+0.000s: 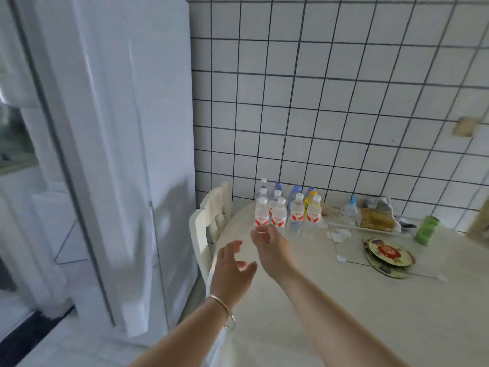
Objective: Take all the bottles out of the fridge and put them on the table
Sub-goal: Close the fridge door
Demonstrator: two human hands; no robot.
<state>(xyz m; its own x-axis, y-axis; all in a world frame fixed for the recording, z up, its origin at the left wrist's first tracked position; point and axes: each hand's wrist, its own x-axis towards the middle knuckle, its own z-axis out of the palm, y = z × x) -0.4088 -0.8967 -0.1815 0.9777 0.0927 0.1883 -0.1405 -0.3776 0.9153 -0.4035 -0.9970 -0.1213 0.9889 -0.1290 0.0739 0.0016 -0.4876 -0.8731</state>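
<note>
Several clear water bottles (pixel 287 210) with red-and-white labels stand grouped at the far left of the pale round table (pixel 330 300), against the tiled wall. One yellow-labelled bottle (pixel 309 201) stands among them. My right hand (pixel 270 242) hovers just in front of the group with relaxed fingers, holding nothing. My left hand (pixel 232 271), a bangle on its wrist, is spread open over the table's left edge, also empty. The white fridge (pixel 113 154) rises at the left, its door swung open; the interior is blurred.
A cream chair (pixel 211 221) stands between fridge and table. On the table's right are a glass panel (pixel 344 242), decorated round coasters (pixel 387 256), a green cup (pixel 426 230), a bag of bread (pixel 375 215) and a spray bottle (pixel 350 207).
</note>
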